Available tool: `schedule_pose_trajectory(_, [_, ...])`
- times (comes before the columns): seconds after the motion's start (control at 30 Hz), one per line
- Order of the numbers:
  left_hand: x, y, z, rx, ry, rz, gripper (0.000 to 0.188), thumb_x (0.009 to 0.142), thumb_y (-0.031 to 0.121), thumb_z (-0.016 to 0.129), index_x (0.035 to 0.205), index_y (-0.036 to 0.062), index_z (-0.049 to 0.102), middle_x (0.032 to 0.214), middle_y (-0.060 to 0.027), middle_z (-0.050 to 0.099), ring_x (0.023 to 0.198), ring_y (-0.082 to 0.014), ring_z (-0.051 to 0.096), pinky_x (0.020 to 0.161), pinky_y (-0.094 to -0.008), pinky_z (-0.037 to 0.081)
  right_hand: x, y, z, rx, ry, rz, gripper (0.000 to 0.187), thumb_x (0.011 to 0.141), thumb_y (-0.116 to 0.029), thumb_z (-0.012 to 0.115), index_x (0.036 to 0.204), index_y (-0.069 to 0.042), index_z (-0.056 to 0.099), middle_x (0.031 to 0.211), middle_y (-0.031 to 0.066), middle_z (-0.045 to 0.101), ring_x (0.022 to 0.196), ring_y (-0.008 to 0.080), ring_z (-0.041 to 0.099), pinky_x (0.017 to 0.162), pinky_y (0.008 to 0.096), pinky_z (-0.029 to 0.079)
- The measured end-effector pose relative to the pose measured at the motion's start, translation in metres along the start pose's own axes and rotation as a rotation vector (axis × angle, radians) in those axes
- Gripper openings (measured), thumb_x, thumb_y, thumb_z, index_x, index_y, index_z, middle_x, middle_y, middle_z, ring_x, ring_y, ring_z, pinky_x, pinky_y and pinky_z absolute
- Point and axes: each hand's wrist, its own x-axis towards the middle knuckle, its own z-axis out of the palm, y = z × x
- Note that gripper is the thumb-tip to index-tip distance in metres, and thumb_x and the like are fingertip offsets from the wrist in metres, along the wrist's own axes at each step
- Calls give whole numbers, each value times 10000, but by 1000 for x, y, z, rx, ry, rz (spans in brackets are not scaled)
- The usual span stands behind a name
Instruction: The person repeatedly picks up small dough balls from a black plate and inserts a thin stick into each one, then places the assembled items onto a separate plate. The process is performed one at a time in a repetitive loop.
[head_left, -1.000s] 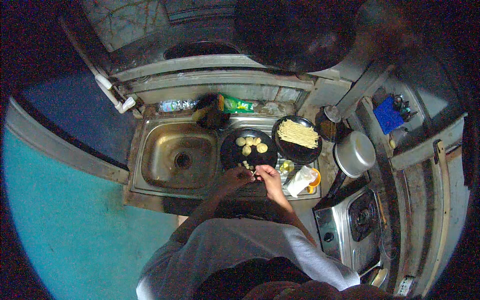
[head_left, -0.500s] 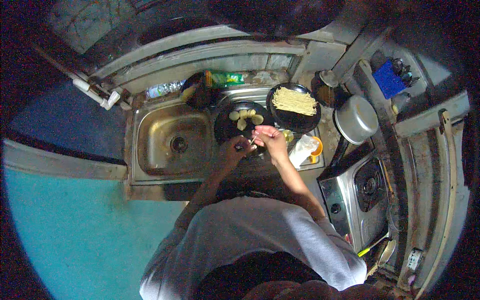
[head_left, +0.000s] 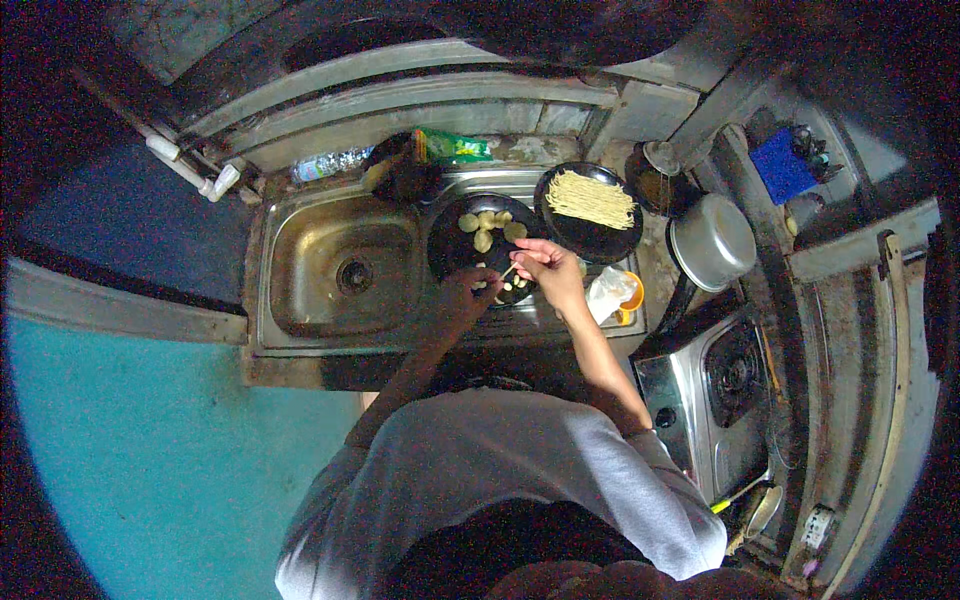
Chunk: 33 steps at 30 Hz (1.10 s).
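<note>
My right hand (head_left: 555,276) pinches a thin pale stick (head_left: 509,271) between thumb and fingertips. Close by on its left, my left hand (head_left: 468,293) is closed near the stick's lower end, its fingers in shadow; what it grips is too small to make out. Both hands are over the near part of a round black plate (head_left: 437,247). Pale yellowish round slices (head_left: 484,241) lie on the plate's far half. Small whitish pieces (head_left: 519,284) show between and beneath my hands, partly hidden by them.
Right of the slices stands a black plate (head_left: 600,248) of pale noodles (head_left: 592,199). A white plastic bag (head_left: 606,292) and orange cup (head_left: 635,292) sit near my right wrist. A steel sink (head_left: 290,325) is left; a metal pot (head_left: 714,240) and gas stove (head_left: 690,400) are right.
My right hand has shifted slightly right, and the gap between my hands has widened. More of the stick and the whitish pieces beneath now show. The whole view has shifted a little.
</note>
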Motion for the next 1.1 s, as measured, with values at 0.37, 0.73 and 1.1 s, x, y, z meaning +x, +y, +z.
schedule_pose_trajectory(0.37, [-22, -33, -7, 230, 54, 5, 511, 859, 217, 637, 1308, 84, 435, 1215, -179, 523, 1107, -300, 535, 929, -422, 443, 44, -40, -60, -353, 177, -306, 172, 892, -63, 576, 1038, 10, 633, 909, 25, 674, 778, 64, 610, 681, 202, 498])
schedule_pose_trajectory(0.73, [-37, -73, -2, 133, -173, -250, 528, 857, 216, 648, 1303, 53, 417, 1109, -151, 580, 966, -252, 591, 836, -382, 488, 125, -13, -110, -481, 426, -512, 152, 867, -76, 598, 980, -5, 669, 857, 38, 690, 732, 83, 621, 685, 229, 490])
schedule_pose_trajectory(1.1, [-46, -103, 9, 77, -150, -252, 597, 851, 274, 645, 1329, 30, 383, 1167, -180, 543, 1054, -294, 550, 901, -417, 446, 139, 107, -217, -823, 765, -281, 248, 824, -300, 664, 863, -56, 682, 730, 100, 674, 670, 202, 648, 630, 321, 481])
